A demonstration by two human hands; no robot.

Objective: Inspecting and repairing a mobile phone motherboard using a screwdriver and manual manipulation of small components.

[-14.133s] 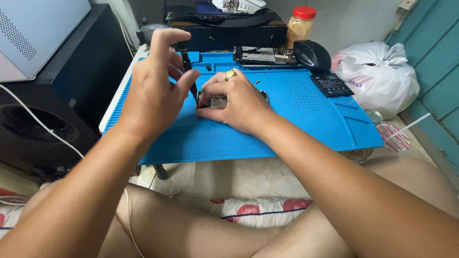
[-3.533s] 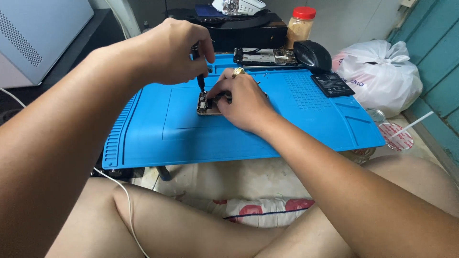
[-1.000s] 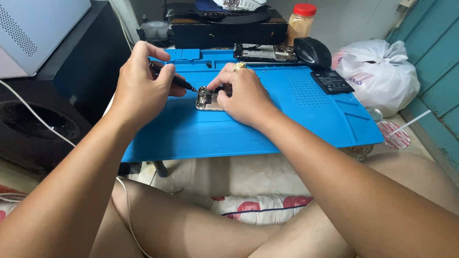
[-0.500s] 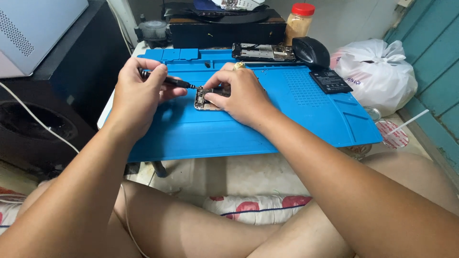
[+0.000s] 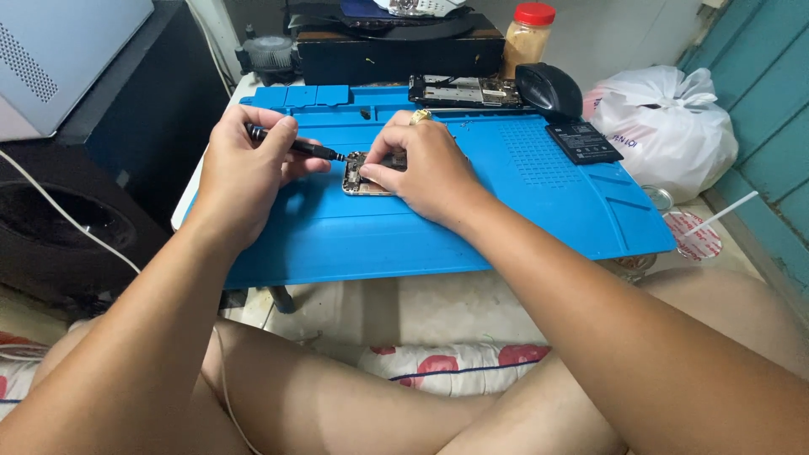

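Just above the middle of the frame, an opened phone body [image 5: 364, 175] lies flat on the blue silicone work mat [image 5: 506, 219]. The right hand [image 5: 425, 173] rests over its right side, fingers curled down and pinching its edge, so it is pinned to the mat; a ring shows on one finger. The left hand [image 5: 244, 173], at centre left, has its fingers closed round a slim black precision screwdriver [image 5: 295, 146], held nearly level with the tip touching the phone's upper left corner.

The phone body looks light, thin and stiff, with exposed parts inside that seem fragile; the safest hold appears to be the metal side frame, not the open interior. The mat looks grippy, so it should not slide much.

At the upper edge of the mat lie a second dismantled phone [image 5: 459, 90], a black computer mouse [image 5: 548, 88] and, just right of it, a flat black battery [image 5: 581, 141]. Behind stands a jar with a red lid [image 5: 528, 34]; a tied white plastic bag [image 5: 666, 126] sits at upper right
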